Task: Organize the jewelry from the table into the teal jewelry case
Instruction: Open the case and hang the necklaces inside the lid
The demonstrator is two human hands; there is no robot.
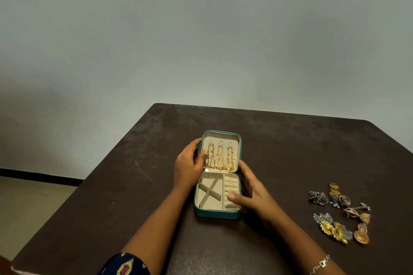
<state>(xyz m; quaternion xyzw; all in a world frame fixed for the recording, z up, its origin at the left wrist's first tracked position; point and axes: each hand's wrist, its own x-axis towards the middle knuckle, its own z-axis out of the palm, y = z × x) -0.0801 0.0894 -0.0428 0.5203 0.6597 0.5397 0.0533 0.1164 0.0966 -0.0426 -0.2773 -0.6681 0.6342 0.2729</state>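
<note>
Now, hands: your left hand (188,167) grips the lid (223,135), right hand (250,194) holds the case (214,214).
Risk: if you tip the lid, chains (220,158) may slip off.

The jewelry pile (339,214) — too small for me to tell pieces apart. My right grip (252,196) hides the right wall of the case (214,214); the table (134,185) runs off right.

On dark brown table (134,185), small square teal jewelry case (215,214) lay open, gold chains (220,159) hung in its beige far lid, crossed dividers (209,192) and ring rolls (231,185) in near tray; loose gold and silver earrings (337,231) clustered well right of it.
</note>
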